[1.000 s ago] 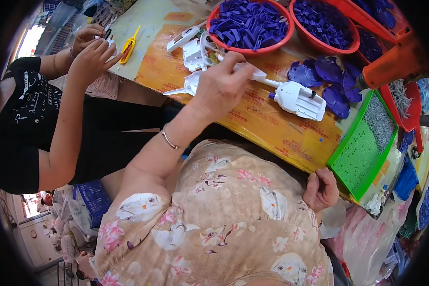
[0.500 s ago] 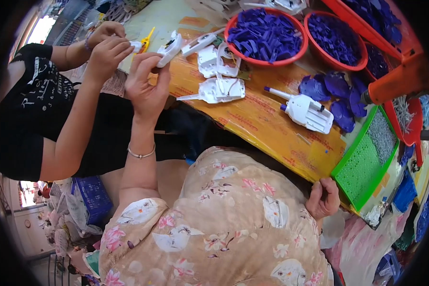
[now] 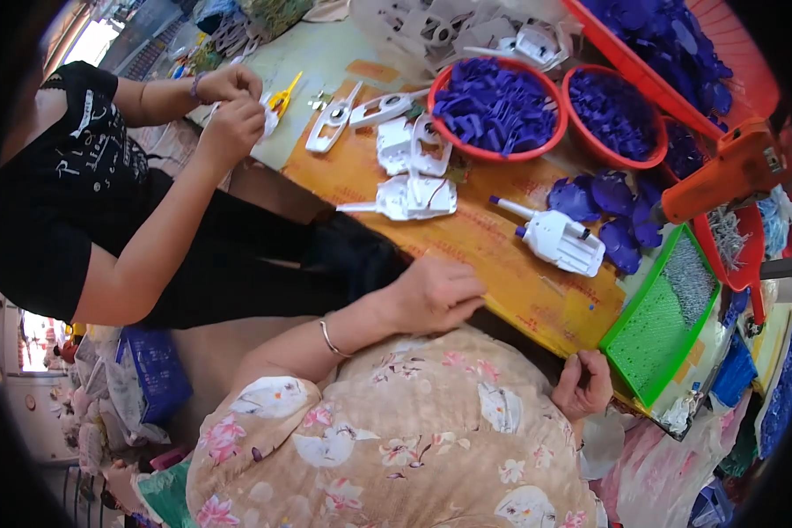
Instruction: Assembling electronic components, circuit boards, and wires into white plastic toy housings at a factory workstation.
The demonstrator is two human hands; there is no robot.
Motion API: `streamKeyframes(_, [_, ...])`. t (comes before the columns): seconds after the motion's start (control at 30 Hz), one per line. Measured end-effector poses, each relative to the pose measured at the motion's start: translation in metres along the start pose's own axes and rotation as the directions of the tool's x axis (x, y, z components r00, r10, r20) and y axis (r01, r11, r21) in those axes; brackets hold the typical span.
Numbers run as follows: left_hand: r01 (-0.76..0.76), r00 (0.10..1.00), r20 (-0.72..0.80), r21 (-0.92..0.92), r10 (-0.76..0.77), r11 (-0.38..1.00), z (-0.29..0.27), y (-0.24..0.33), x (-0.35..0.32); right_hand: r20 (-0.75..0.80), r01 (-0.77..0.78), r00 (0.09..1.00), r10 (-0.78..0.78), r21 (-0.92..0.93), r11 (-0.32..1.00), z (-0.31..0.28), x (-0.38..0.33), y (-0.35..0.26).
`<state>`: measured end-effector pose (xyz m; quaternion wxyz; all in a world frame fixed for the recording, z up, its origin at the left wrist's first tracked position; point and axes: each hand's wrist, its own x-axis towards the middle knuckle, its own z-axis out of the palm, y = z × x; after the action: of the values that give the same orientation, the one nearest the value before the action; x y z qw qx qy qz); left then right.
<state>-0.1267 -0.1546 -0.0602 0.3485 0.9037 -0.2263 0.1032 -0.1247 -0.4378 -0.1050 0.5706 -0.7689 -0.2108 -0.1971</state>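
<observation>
My left hand is over the table's near edge, fingers curled together, with nothing visible in them. My right hand rests at the edge beside the green tray, its fingers loosely curled and nothing showing in them. Between them on the table lies a white toy-like plastic body with a purple-tipped stem. Farther left are an opened white half-shell with a long stem, another white shell, and a slim white frame piece.
Red baskets of purple plastic parts stand at the back. Loose purple discs lie near an orange power screwdriver. Small metal screws fill part of the green tray. At left, a co-worker's hands work on a white piece near yellow cutters.
My left hand has let go of a white plastic piece at the far left and come back toward me, to the table's near edge. The right hand stays nearly in place.
</observation>
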Motion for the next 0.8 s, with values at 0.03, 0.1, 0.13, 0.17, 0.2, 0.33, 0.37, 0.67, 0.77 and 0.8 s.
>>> streamKeyframes(0.03, [-0.033,0.999,0.004,0.021,0.033,0.999,0.008,0.001,0.007,0.004,0.024,1.0,-0.024,-0.031,0.999,0.002,0.004,0.0])
streamKeyframes(0.1, [-0.005,1.0,0.014,-0.127,0.007,0.992,0.026,-0.003,0.015,0.014,0.003,1.0,-0.002,-0.068,0.998,0.003,0.007,-0.005])
streamKeyframes(0.13, [0.057,0.995,0.096,-0.185,-0.04,0.981,0.03,-0.004,0.021,-0.004,-0.012,1.0,0.012,-0.058,0.998,0.004,0.008,-0.007])
streamKeyframes(0.17, [0.03,0.996,0.091,-0.184,-0.013,0.982,0.032,-0.006,0.027,-0.021,-0.027,0.999,0.026,-0.046,0.999,0.006,0.009,-0.007])
streamKeyframes(0.2, [0.026,0.995,0.097,-0.211,-0.006,0.977,0.034,-0.007,0.028,-0.063,-0.012,0.998,0.01,-0.03,0.999,0.009,0.006,-0.004])
streamKeyframes(0.33, [0.014,0.997,0.077,-0.258,0.006,0.966,0.041,-0.015,0.03,-0.012,-0.031,0.999,0.03,-0.058,0.998,0.004,0.011,-0.012])
streamKeyframes(0.37, [0.014,0.998,0.061,-0.268,0.002,0.963,0.041,-0.015,0.03,-0.022,-0.031,0.999,0.029,-0.075,0.997,0.004,0.013,-0.015])
streamKeyframes(0.67, [-0.218,0.937,0.145,-0.471,0.319,0.855,-0.001,0.045,0.08,0.164,-0.097,0.983,0.087,0.049,0.994,0.04,0.033,-0.018])
streamKeyframes(0.77, [-0.35,0.885,0.081,-0.534,0.459,0.77,-0.046,0.084,0.096,0.223,-0.114,0.971,0.081,0.139,0.984,0.045,0.03,-0.006])
streamKeyframes(0.8, [-0.38,0.86,0.064,-0.581,0.506,0.719,-0.06,0.095,0.096,0.244,-0.204,0.955,0.169,0.127,0.971,0.044,0.031,-0.011])
